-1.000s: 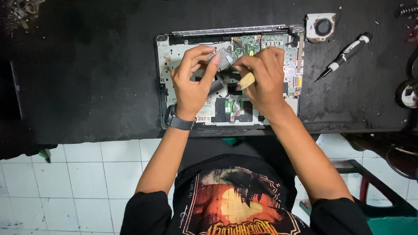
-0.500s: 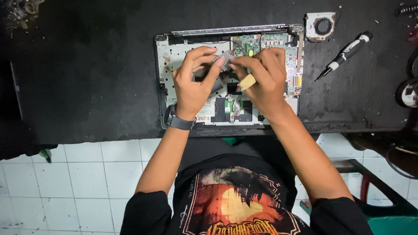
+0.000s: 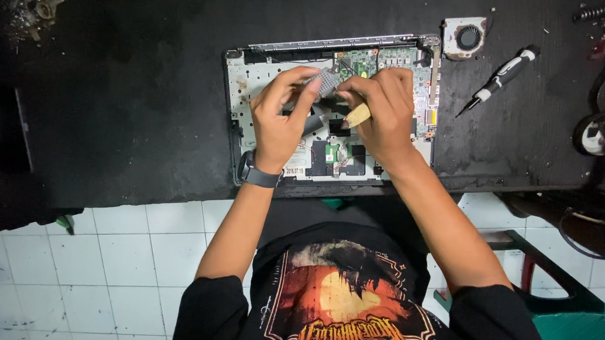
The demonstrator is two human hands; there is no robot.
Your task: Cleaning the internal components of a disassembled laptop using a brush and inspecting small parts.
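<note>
Black and dusty, the work table [image 3: 115, 100] fills the upper part of the view, and below it is a floor of white tiles [image 3: 122, 250]. On the table lies an opened laptop chassis [image 3: 252, 86] with its green circuit board [image 3: 382, 61] showing. Both hands are raised close together above the middle of this chassis. The left hand [image 3: 281, 121], which has a dark watch [image 3: 258, 175] on the wrist, pinches a small grey flat part [image 3: 325, 82] between thumb and fingers. The right hand [image 3: 383, 116] is closed on the other side of the same part, and its fingertips almost meet those of the left hand. A pale yellowish tool tip [image 3: 357, 116] comes out under the right hand's fingers; I cannot tell exactly what kind of tool it is. To the right of the chassis, a screwdriver with black and white handle [image 3: 504, 75] lies on the table, apart from the hands. Near the top right corner of the chassis lies a small cooling fan [image 3: 465, 38]. A green stool [image 3: 568, 324] stands at the lower right.
</note>
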